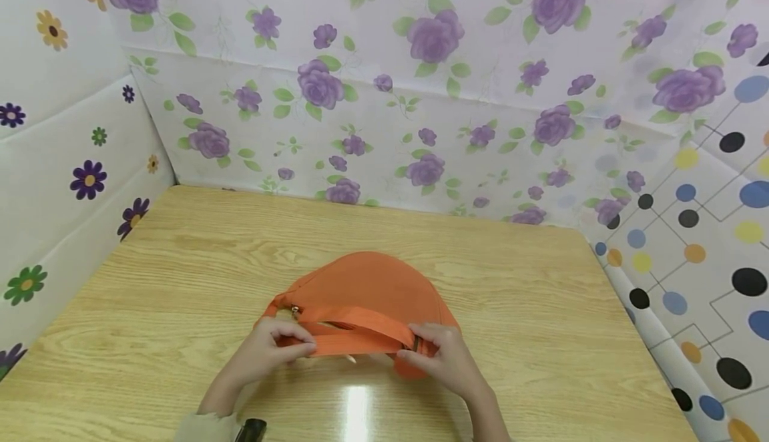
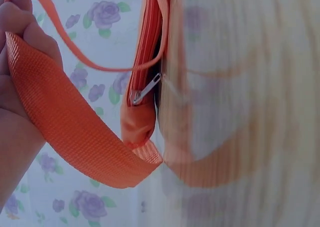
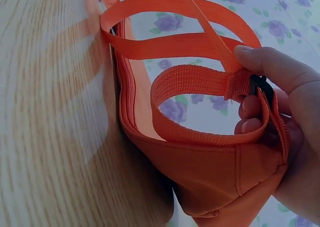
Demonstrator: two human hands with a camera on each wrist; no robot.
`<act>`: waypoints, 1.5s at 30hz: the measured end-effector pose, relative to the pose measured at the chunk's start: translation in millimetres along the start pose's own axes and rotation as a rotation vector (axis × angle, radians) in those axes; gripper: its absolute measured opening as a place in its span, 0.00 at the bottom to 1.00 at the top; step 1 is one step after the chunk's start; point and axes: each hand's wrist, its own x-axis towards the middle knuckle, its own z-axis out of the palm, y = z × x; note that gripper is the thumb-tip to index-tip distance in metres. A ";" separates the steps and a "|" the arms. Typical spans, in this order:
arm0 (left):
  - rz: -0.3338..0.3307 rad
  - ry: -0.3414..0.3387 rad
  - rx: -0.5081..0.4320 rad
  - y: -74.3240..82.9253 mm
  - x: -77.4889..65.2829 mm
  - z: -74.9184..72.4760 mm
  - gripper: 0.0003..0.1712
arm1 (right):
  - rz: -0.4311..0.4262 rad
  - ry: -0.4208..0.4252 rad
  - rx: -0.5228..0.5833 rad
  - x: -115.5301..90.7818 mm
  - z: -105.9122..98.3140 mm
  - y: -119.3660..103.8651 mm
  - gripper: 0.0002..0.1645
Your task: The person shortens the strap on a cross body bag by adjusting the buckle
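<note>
An orange waist bag with a curved back edge lies on the table in front of me. Its orange webbing strap runs across the near side, between both hands. My left hand pinches the strap at the bag's left end. Close by, a metal zipper pull hangs at the end of the zipper. With thumb and fingers my right hand grips the strap beside a black buckle at the bag's right corner. Loops of strap stand up between that hand and the zipper.
The wooden table reaches back to a wall covering with purple flowers. Patterned sheets also hang at the left and right sides. A dark object shows by the left sleeve at the bottom edge.
</note>
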 end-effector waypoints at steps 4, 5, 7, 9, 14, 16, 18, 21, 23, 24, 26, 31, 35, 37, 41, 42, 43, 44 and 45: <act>-0.018 0.006 0.004 -0.7 -2.5 -4.3 0.04 | 0.011 0.003 -0.002 -0.8 0.4 0.6 0.11; -0.016 0.005 -0.002 -1.1 -3.0 -5.3 0.05 | 0.013 0.005 -0.003 -0.9 0.5 0.6 0.11; -0.005 0.003 -0.010 -1.7 -3.7 -6.8 0.05 | 0.012 0.006 -0.005 -0.9 0.6 0.5 0.11; 0.006 0.002 -0.012 -2.3 -4.4 -8.4 0.05 | 0.011 0.007 -0.005 -0.8 0.5 0.4 0.11; -0.039 0.030 -0.011 -0.2 -8.1 -13.1 0.04 | 0.015 0.010 -0.008 -1.1 -0.5 0.1 0.10; -0.067 0.038 -0.011 1.9 -9.8 -14.8 0.04 | 0.016 0.012 -0.010 -1.4 -1.1 0.0 0.11; -0.083 0.035 -0.007 3.3 -11.0 -16.3 0.04 | 0.017 0.012 -0.011 -1.6 -1.5 -0.3 0.11; -0.107 0.031 0.002 4.0 -12.3 -18.6 0.03 | 0.020 0.009 -0.013 -1.5 -1.7 -0.7 0.11; -0.122 0.029 0.004 3.8 -13.2 -20.1 0.03 | 0.022 0.006 -0.013 -1.4 -1.8 -0.7 0.10; -0.131 0.031 0.004 3.7 -13.7 -20.7 0.03 | 0.024 0.004 -0.013 -1.4 -1.8 -0.7 0.10; -0.143 0.032 0.003 3.8 -14.6 -21.9 0.03 | 0.027 0.001 -0.012 -1.3 -1.9 -0.7 0.10; -0.130 0.026 0.002 4.1 -15.6 -23.8 0.04 | 0.037 -0.004 -0.006 -1.4 -2.1 -0.9 0.11; -0.106 0.031 0.005 4.3 -17.9 -27.1 0.04 | 0.036 0.001 -0.005 -1.9 -3.2 -0.2 0.10; -0.112 0.042 0.012 4.3 -19.5 -29.4 0.04 | 0.041 0.006 -0.006 -2.4 -3.9 0.3 0.11; -0.129 0.060 0.031 3.5 -23.1 -34.3 0.05 | 0.050 0.014 -0.013 -3.1 -4.9 1.3 0.12; -0.131 0.066 0.042 3.7 -24.0 -35.3 0.05 | 0.053 0.013 -0.015 -3.0 -5.1 1.3 0.12; -0.131 0.074 0.052 3.8 -24.8 -36.2 0.04 | 0.053 0.012 -0.017 -3.0 -5.2 1.4 0.12; -0.134 0.079 0.061 3.9 -25.7 -37.2 0.04 | 0.054 0.011 -0.020 -3.0 -5.3 1.4 0.12; -0.136 0.084 0.070 4.3 -26.5 -38.1 0.04 | 0.056 0.010 -0.020 -3.0 -5.4 1.4 0.12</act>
